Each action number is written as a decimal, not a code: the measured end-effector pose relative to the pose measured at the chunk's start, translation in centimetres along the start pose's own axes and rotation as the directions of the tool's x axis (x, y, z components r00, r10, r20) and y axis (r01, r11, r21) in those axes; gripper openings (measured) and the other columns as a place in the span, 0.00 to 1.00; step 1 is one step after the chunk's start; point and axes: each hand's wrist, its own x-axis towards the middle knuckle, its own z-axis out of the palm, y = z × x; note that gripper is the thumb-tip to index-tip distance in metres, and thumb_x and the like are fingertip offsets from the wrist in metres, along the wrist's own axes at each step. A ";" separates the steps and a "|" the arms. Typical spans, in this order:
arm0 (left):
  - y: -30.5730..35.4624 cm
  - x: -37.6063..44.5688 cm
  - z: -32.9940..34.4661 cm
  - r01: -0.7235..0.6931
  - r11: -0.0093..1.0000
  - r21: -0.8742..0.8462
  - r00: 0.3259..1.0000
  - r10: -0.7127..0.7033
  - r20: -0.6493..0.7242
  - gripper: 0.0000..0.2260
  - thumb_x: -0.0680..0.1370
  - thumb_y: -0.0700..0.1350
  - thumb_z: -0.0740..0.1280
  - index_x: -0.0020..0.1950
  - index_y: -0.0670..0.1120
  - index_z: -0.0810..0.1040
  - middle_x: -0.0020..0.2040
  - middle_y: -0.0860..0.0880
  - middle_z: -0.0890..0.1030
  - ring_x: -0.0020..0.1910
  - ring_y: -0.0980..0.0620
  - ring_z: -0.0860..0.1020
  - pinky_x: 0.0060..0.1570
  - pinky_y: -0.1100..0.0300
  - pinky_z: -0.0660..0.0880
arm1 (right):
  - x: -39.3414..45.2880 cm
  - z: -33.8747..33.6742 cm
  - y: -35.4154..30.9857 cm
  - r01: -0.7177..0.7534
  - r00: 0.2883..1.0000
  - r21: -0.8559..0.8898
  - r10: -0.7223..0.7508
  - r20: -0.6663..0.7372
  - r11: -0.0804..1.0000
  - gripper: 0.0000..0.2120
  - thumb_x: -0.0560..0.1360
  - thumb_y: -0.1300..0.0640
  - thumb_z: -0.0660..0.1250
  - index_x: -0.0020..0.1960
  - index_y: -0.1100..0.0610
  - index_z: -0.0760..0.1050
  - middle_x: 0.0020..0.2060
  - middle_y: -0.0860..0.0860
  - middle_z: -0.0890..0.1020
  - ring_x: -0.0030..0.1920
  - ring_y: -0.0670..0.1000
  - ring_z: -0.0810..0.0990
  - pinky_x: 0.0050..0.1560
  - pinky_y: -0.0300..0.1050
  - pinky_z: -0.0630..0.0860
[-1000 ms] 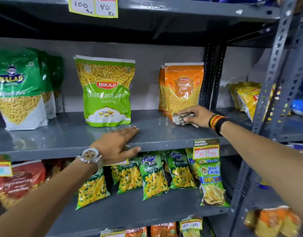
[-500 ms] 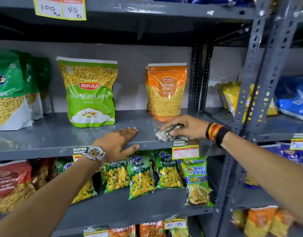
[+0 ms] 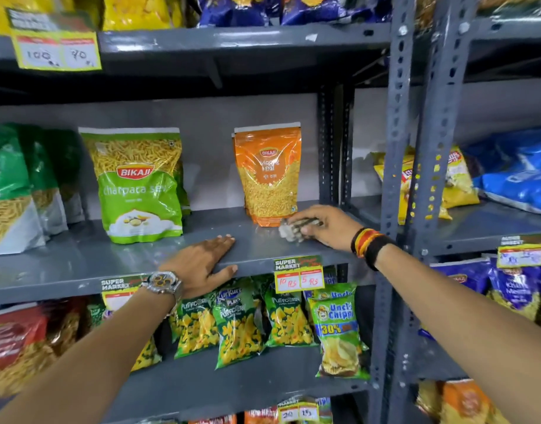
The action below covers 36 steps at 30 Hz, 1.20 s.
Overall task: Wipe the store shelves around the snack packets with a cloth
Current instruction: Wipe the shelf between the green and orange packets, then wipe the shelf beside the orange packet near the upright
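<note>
A grey metal shelf (image 3: 79,264) runs across the middle. On it stand a green Bikaji packet (image 3: 140,185) and an orange Bikaji packet (image 3: 267,175). My right hand (image 3: 327,226) presses a small crumpled pale cloth (image 3: 289,231) onto the shelf just in front of the orange packet's lower right corner. My left hand (image 3: 202,263), with a watch on the wrist, lies flat on the shelf's front edge, fingers spread, holding nothing.
Green and white packets (image 3: 9,191) stand at the left. Puffcorn and chips packets (image 3: 241,325) hang below the shelf lip with a price tag (image 3: 298,275). Perforated grey uprights (image 3: 399,179) rise on the right, with yellow and blue packets (image 3: 513,175) beyond.
My right hand with the cloth slid forward to the shelf's front edge, then back toward the orange packet. The left hand stayed flat on the edge. The camera shifted its view.
</note>
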 end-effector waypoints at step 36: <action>4.5 6.7 1.8 -0.290 0.957 -0.011 0.955 0.289 -0.064 0.40 0.80 0.69 0.44 0.83 0.44 0.51 0.83 0.45 0.56 0.81 0.49 0.57 0.78 0.57 0.49 | 20.0 -0.5 12.5 -0.466 0.884 -0.163 0.464 -0.053 0.869 0.19 0.74 0.60 0.69 0.65 0.56 0.77 0.64 0.56 0.79 0.64 0.58 0.76 0.64 0.50 0.72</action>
